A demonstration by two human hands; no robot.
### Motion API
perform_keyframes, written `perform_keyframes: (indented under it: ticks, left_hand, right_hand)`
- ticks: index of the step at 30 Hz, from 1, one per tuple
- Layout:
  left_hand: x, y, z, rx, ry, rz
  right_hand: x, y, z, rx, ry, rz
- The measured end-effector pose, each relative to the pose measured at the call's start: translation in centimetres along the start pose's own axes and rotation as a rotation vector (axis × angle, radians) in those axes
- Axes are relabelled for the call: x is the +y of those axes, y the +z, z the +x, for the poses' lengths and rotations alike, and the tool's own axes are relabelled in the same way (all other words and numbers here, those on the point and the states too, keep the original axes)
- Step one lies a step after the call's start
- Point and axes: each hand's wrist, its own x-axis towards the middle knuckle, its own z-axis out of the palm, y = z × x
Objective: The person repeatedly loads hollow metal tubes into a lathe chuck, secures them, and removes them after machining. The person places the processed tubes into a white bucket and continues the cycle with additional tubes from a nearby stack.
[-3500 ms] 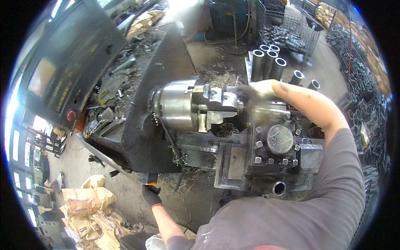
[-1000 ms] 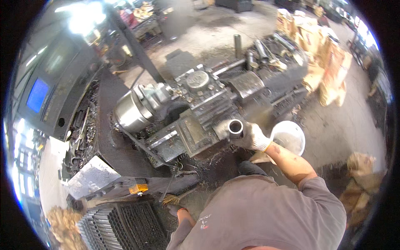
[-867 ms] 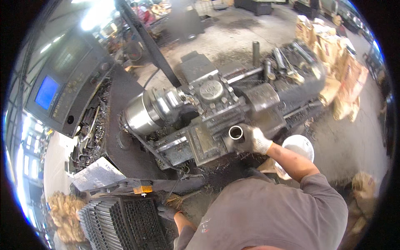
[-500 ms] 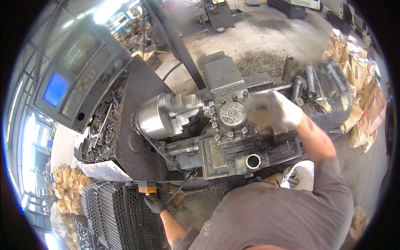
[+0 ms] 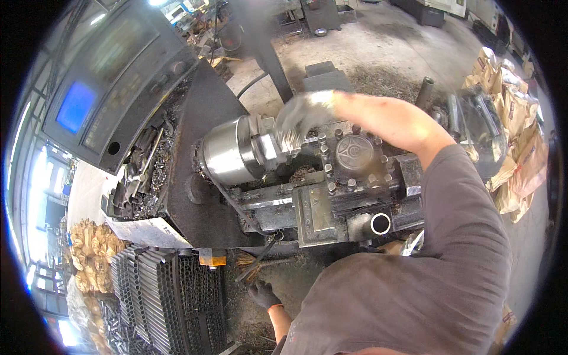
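Right hand (image 5: 302, 118) blurred by chuck (image 5: 229, 152), left hand (image 5: 262, 294) hanging low; can't tell either's fingers. Tube (image 5: 364, 226) sits at lathe's (image 5: 320, 214) near edge, likely for reach.

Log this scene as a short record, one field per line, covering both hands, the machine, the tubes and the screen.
Right hand: gloved, blurred, at the jaw end of the chuck; grip unclear
Left hand: dark glove, low, near the straw broom; grip unclear
Tool post: round top ringed by bolts, right of the chuck
Single tube: near side of the machine, open end visible
Tube stack: dark, lower left
Screen: lit blue, upper left
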Motion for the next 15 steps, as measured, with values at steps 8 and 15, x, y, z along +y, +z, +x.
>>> perform_keyframes:
  ticks: [8, 15]
  left_hand:
    - [0.1, -0.3, -3.3, -0.055, -0.083, 0.226]
    - [10.6, 10.2, -3.5, -0.246, 0.562, 0.798]
  right_hand:
    - [8.8, 1.8, -27.9, -0.319, 1.337, -0.54]
    - [-0.5, -4.6, -17.3, 0.565, 0.767, -0.89]
